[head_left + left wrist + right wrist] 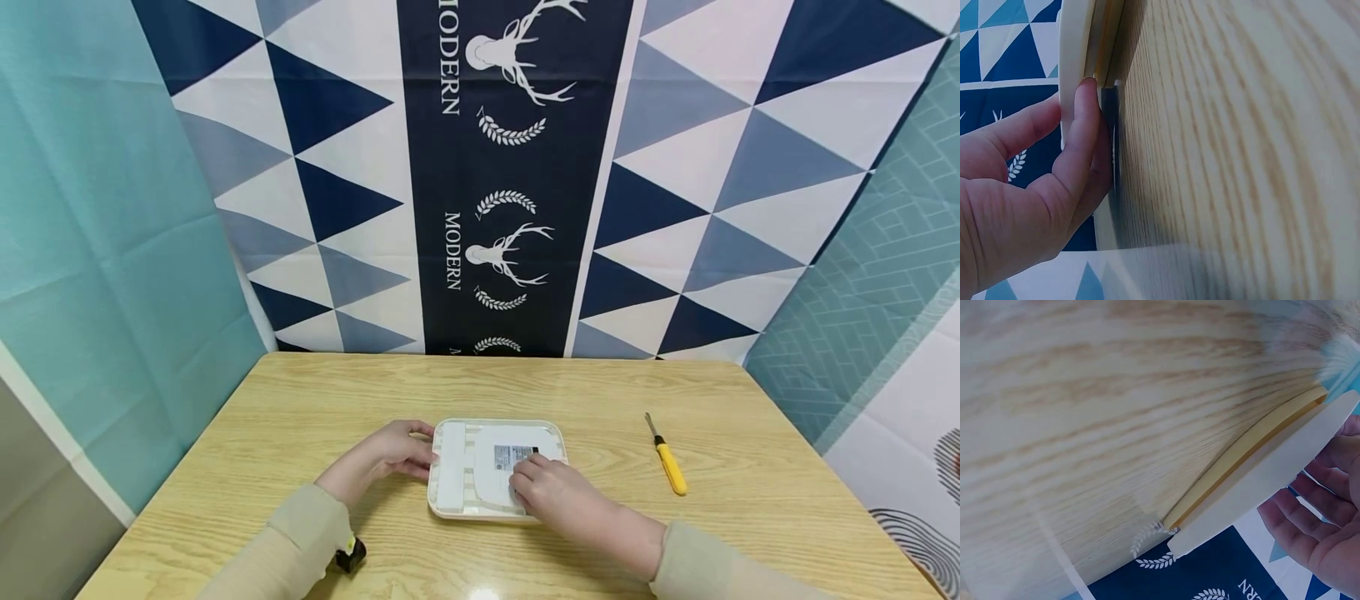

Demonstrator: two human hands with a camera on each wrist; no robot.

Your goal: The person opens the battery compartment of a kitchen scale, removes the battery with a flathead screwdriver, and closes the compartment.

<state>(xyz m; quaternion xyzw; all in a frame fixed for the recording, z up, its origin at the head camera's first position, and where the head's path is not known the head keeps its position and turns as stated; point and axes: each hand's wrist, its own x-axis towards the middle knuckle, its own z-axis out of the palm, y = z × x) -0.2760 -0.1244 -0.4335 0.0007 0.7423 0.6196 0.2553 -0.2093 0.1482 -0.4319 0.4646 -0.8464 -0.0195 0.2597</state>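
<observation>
White casing [451, 467]: left fingers [1080, 125] pinch its side; right fingers [527, 482] curl over its panel [491, 481], grip unclear.

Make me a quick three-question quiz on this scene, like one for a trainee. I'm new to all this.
1. What colour is the handle of the screwdriver?
2. True or false: the screwdriver lies on top of the white device.
3. Which hand is nearer the printed label? A) left B) right

Key
1. Yellow.
2. False; it lies on the table, to the device's right.
3. B; the right hand is, while the left hand is at the device's left edge.
</observation>
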